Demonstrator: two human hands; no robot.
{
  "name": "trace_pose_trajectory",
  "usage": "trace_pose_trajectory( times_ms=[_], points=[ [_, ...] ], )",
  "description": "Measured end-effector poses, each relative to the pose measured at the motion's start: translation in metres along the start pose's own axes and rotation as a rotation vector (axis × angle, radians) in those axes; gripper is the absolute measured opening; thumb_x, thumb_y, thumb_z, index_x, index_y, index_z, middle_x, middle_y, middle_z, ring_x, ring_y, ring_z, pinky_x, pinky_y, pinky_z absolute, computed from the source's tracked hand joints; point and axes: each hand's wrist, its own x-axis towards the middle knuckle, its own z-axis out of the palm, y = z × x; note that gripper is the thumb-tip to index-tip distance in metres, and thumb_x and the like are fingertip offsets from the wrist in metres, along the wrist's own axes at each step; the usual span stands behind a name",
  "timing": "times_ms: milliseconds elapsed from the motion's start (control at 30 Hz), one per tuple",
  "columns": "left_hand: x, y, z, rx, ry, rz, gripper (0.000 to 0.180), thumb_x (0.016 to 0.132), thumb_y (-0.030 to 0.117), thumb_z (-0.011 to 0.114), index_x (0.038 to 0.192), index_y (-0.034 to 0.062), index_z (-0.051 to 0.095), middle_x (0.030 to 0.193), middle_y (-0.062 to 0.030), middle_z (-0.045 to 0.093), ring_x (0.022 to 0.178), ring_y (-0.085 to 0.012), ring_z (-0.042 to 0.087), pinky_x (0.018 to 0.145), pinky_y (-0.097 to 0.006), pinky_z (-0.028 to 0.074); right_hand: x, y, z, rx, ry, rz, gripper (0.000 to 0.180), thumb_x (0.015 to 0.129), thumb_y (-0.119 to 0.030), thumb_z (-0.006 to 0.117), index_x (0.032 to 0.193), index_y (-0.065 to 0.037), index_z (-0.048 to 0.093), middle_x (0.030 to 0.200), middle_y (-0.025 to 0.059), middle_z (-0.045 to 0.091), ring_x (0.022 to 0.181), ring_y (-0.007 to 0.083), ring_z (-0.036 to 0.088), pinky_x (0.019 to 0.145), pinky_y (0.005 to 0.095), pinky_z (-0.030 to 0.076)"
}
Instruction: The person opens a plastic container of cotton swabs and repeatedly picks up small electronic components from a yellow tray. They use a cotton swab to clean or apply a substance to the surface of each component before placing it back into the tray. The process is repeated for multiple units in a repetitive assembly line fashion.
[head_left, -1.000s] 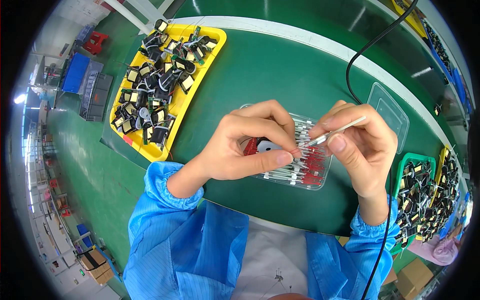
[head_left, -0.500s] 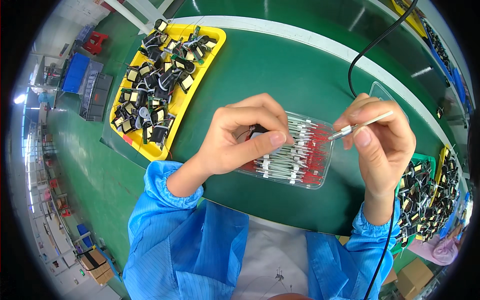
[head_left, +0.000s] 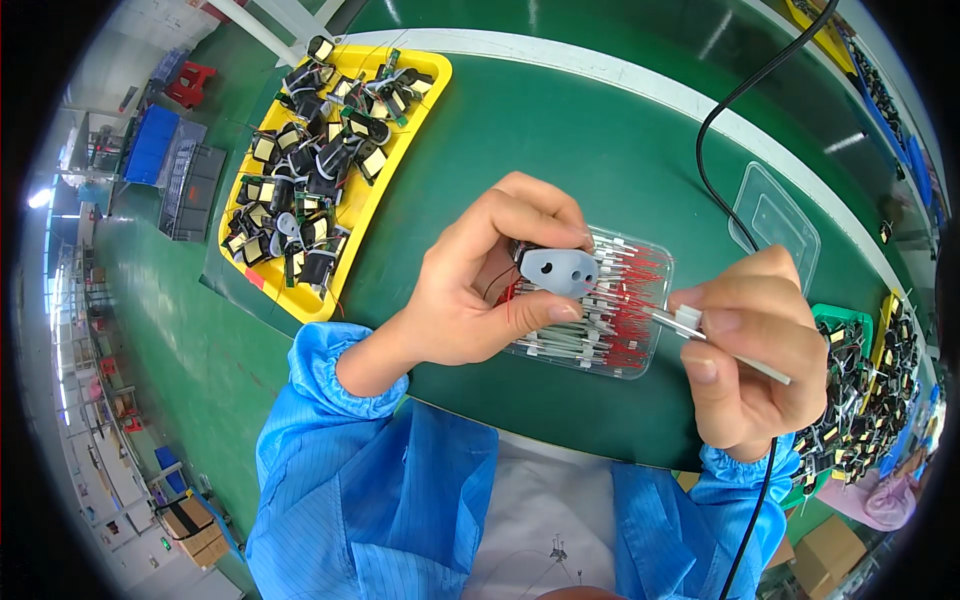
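My left hand (head_left: 475,285) grips a small device with a rounded grey end cap (head_left: 560,272), its holes turned toward the right. A black body and thin dark and red wires show behind that cap. In my right hand (head_left: 762,345) a thin white stick-like part with a white collar (head_left: 688,318) is pinched between thumb and fingers. Its thin tip points left toward the grey cap, with a gap between them. Below both hands lies a clear plastic box (head_left: 632,374) filled with several similar thin white parts with red ends, partly hidden by my left hand.
A yellow tray (head_left: 398,160) heaped with black devices stands at the left on the green table (head_left: 560,130). A clear lid (head_left: 775,215) lies at the right. A black cable (head_left: 706,130) hangs over the right side. Green and yellow trays (head_left: 862,335) hold more devices at far right.
My left hand has turned, bringing the grey cap into view. My right hand has lowered and tilted the white part, so its rear end now slopes downward. More of the lid shows.
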Motion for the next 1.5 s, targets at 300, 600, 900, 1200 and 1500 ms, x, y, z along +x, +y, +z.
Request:
trace_pose_trajectory(
  times_ms=[300, 600, 900, 1200, 1500],
  points=[
    [0.0003, 0.0008, -0.0015, 0.008, -0.011, 0.023, 0.044, 0.08, 0.018, 0.075, 0.111, 0.0019, 0.048, 0.108, -0.019, 0.05, 0.093, -0.0256, 0.058, 0.073, -0.037, 0.054, 0.0017, 0.0012, 0.0004, -0.046, -0.051, -0.036, 0.023, 0.08, -0.008, 0.069, 0.097, -0.002, 0.056, 0.087, 0.0174, 0.065, 0.065, 0.0199, 0.052, 0.057, 0.0315, 0.04],
    [0.0011, -0.0001, -0.0018, 0.035, -0.02, 0.042, 0.043, 0.08, 0.017, 0.075, 0.11, 0.0023, 0.048, 0.108, -0.0193, 0.05, 0.093, -0.0254, 0.057, 0.074, -0.038, 0.054, 0.0024, -0.0025, 0.0028, -0.081, -0.076, -0.051, 0.025, 0.077, -0.007, 0.072, 0.096, -0.002, 0.056, 0.088, 0.017, 0.066, 0.064, 0.021, 0.053, 0.056, 0.0318, 0.041],
    [0.0013, -0.0013, -0.0028, 0.05, -0.033, 0.048, 0.043, 0.08, 0.017, 0.075, 0.11, 0.0023, 0.049, 0.107, -0.0191, 0.049, 0.095, -0.0256, 0.056, 0.074, -0.039, 0.053, 0.0014, -0.0023, 0.0029, -0.085, -0.069, -0.051, 0.026, 0.077, -0.007, 0.073, 0.096, -0.002, 0.056, 0.089, 0.0167, 0.066, 0.065, 0.0211, 0.054, 0.056, 0.0318, 0.041],
    [0.0012, 0.0, -0.0022, 0.005, -0.018, 0.033, 0.042, 0.078, 0.012, 0.075, 0.11, 0.0013, 0.05, 0.109, -0.0182, 0.05, 0.096, -0.024, 0.054, 0.078, -0.037, 0.051, 0.0009, -0.0036, 0.0059, -0.085, -0.047, -0.051, 0.025, 0.076, -0.007, 0.074, 0.095, -0.003, 0.057, 0.089, 0.0168, 0.066, 0.065, 0.0213, 0.054, 0.056, 0.0313, 0.042],
    [0.0013, -0.0004, -0.0035, 0.041, -0.024, 0.055, 0.043, 0.079, 0.016, 0.075, 0.11, 0.0024, 0.048, 0.107, -0.0189, 0.049, 0.096, -0.0269, 0.055, 0.075, -0.039, 0.053, 0.0014, -0.0022, 0.0059, -0.079, -0.05, -0.078, 0.026, 0.075, -0.007, 0.074, 0.094, -0.002, 0.057, 0.088, 0.0175, 0.066, 0.063, 0.0212, 0.054, 0.054, 0.031, 0.041]
  ],
)
